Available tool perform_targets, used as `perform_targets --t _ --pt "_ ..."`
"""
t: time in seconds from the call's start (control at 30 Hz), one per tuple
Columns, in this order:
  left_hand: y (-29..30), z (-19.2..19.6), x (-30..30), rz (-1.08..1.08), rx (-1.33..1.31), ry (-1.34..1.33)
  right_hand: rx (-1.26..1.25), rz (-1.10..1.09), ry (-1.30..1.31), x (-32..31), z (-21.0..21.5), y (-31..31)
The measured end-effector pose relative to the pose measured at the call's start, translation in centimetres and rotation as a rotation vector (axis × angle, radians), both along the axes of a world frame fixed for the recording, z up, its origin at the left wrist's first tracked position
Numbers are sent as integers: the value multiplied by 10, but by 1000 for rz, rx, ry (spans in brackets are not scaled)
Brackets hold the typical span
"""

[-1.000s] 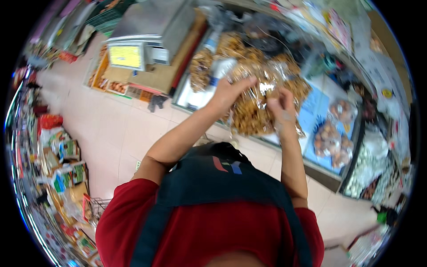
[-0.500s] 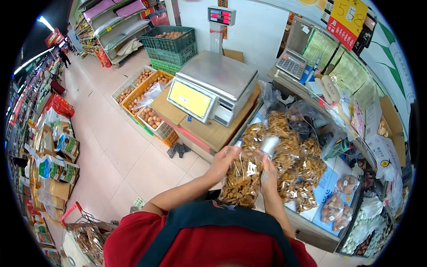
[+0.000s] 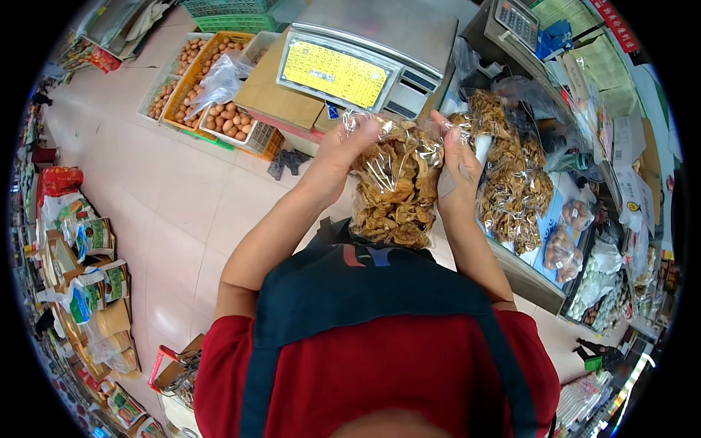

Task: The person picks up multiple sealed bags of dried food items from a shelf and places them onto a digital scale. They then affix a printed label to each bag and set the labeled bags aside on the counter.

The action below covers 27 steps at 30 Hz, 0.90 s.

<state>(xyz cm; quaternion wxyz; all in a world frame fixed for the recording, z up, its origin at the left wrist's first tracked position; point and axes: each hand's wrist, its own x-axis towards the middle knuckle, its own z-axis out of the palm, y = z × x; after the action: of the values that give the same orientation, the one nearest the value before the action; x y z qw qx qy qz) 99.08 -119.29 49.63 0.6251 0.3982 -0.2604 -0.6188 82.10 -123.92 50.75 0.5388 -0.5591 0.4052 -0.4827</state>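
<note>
Between my hands is a clear plastic bag of brown dried mushrooms (image 3: pixel 394 193), held upright in front of my apron. My left hand (image 3: pixel 347 150) grips its upper left edge, the fingers partly behind the shiny film. My right hand (image 3: pixel 458 168) is closed on the upper right edge, thumb pointing up. More clear bags of dried mushrooms (image 3: pixel 515 190) lie on the counter to the right of my right hand. Just beyond the held bag stands a weighing scale (image 3: pixel 343 69) with a yellow label sheet on its front.
Crates of brown eggs (image 3: pixel 232 120) stand on the floor at the left. A calculator (image 3: pixel 517 20) lies on the shelf at the upper right. Small bagged goods (image 3: pixel 562 252) sit at the counter's right end. A shopping cart (image 3: pixel 171 369) is at the lower left.
The bag of dried mushrooms and both hands now appear higher in the picture, closer to the scale. The view has shifted. The white cylindrical thing by my right hand no longer shows there.
</note>
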Motion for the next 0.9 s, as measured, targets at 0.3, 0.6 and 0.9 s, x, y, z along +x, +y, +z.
perform_targets --t 0.3,0.6,0.9 --pt "-46 -21 17 -1 145 -53 395 245 -234 1 -29 -43" --pt "-40 -80 107 3 272 -527 401 185 117 -3 -51 -78" --pt "-113 -129 222 266 26 -1425 180 -177 21 95 -3 -236"
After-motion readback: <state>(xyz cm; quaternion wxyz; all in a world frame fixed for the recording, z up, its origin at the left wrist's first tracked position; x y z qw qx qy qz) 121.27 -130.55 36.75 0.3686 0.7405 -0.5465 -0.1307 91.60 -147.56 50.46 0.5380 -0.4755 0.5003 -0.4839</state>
